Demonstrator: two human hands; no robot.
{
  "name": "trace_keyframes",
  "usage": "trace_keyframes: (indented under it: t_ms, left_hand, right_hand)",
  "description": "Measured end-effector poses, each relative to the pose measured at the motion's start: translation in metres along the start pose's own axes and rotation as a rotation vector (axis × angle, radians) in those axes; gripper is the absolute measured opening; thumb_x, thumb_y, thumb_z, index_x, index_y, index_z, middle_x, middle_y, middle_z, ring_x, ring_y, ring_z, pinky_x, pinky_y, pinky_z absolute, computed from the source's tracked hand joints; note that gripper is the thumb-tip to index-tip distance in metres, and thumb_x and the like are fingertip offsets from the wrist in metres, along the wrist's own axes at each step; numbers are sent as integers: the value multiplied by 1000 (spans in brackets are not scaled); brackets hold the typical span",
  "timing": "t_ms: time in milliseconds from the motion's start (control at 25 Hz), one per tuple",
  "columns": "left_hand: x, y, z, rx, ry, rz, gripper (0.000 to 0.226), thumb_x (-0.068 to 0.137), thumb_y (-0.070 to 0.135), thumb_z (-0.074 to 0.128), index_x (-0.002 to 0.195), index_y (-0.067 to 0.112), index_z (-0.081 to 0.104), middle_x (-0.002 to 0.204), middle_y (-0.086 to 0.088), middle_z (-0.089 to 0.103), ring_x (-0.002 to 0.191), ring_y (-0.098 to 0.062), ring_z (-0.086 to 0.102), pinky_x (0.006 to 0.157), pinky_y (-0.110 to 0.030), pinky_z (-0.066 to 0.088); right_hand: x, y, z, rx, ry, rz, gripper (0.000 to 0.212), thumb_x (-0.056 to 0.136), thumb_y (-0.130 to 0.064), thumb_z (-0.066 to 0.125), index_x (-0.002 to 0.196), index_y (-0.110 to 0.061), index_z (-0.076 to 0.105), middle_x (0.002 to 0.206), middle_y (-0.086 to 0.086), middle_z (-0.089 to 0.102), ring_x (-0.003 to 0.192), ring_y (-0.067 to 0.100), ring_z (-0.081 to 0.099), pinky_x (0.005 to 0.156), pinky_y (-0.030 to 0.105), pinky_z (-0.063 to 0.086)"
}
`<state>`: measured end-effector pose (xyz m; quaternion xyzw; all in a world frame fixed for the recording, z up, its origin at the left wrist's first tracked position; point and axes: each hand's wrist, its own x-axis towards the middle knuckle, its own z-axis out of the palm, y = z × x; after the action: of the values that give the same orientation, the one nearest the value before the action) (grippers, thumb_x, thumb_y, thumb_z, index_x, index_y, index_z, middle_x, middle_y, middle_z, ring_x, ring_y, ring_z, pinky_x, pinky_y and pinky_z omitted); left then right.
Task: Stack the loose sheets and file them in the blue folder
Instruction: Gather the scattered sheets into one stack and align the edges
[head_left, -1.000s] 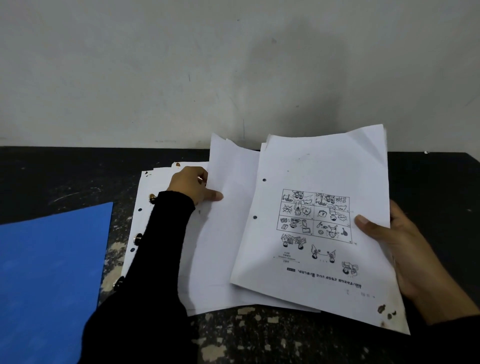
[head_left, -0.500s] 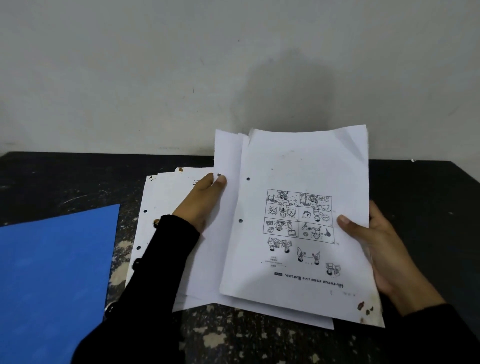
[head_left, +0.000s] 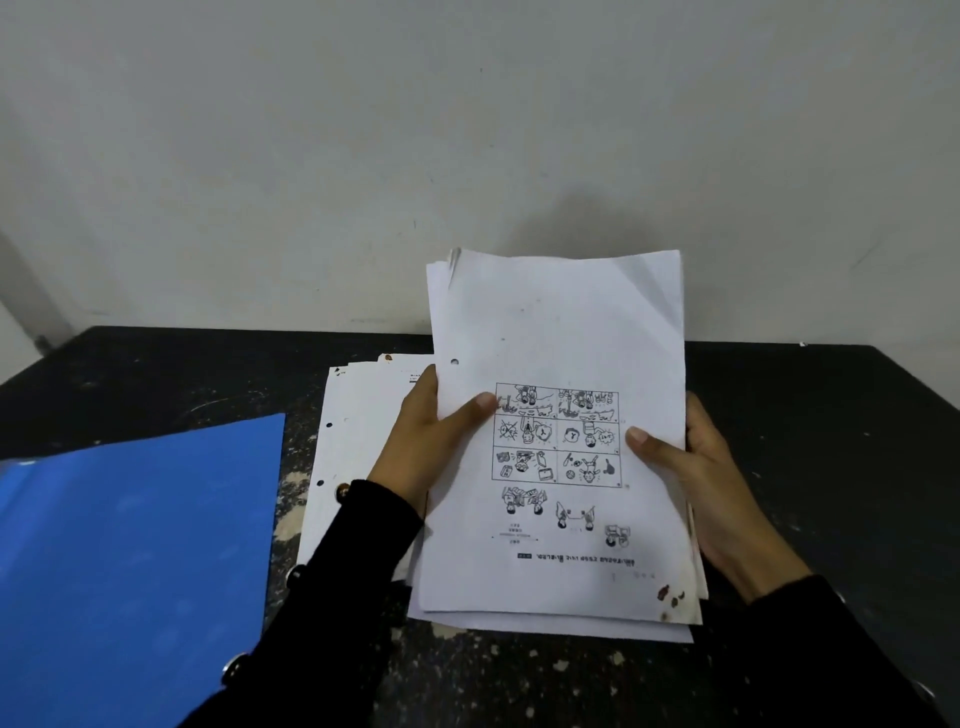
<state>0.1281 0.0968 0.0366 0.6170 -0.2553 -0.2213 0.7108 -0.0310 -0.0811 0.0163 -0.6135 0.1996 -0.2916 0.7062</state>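
I hold a bundle of white sheets (head_left: 550, 322) raised above the table, tilted up toward me. Its top page shows an upside-down comic grid and has brown stains at its lower right corner. My left hand (head_left: 421, 441) grips the bundle's left edge, thumb on the page front. My right hand (head_left: 691, 467) grips the right edge, thumb over the page. More punched white sheets (head_left: 358, 415) lie flat on the table behind my left hand. The blue folder (head_left: 135, 561) lies at the lower left, apart from the papers.
The table (head_left: 810, 415) is black and speckled with pale worn patches. A plain grey wall (head_left: 467, 156) rises right behind its far edge. The table's right half is bare.
My left hand left the flat sheets and took the bundle's left edge. The loose pages in the bundle came together, and the bundle moved left and tilted more upright.
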Motion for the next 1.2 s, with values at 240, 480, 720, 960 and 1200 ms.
trace_keyframes:
  t_ms: [240, 480, 720, 960, 1200]
  left_hand:
    - [-21, 28, 1, -25, -50, 172, 42, 85, 9, 63, 125, 16, 50, 116, -8, 68, 106, -27, 65, 92, -43, 53]
    - [-29, 45, 2, 90, 109, 374, 56, 83, 12, 68, 120, 29, 30, 102, 2, 63, 94, -10, 66, 76, -20, 54]
    - [-32, 50, -1, 70, 122, 447, 37, 86, 17, 64, 112, 34, 44, 113, 5, 61, 104, -10, 63, 85, -29, 55]
    - [-30, 56, -16, 78, 103, 387, 41, 84, 33, 66, 118, 23, 46, 114, 5, 62, 106, -10, 62, 91, -32, 53]
    - [-23, 69, -15, 114, 38, 405, 45, 80, 36, 62, 121, 27, 45, 114, 11, 62, 108, -7, 61, 89, -30, 52]
  right_hand:
    - [-14, -29, 2, 3, 15, -95, 51, 75, -12, 69, 121, -30, 53, 111, -4, 71, 99, 18, 70, 69, 27, 58]
    - [-23, -52, 21, 69, 116, -272, 90, 78, 4, 69, 146, -37, 27, 112, -4, 68, 95, 11, 70, 65, 26, 58]
    - [-32, -63, 34, -32, 90, -366, 34, 86, -2, 64, 107, -28, 56, 101, -10, 70, 90, 6, 69, 71, 23, 57]
    - [-33, -62, 37, -121, 76, -382, 36, 78, -34, 64, 112, -34, 53, 111, -4, 65, 95, 6, 68, 73, 26, 57]
    - [-28, -65, 44, -105, 66, -388, 37, 78, -34, 64, 111, -40, 49, 108, -8, 63, 93, 3, 67, 72, 26, 56]
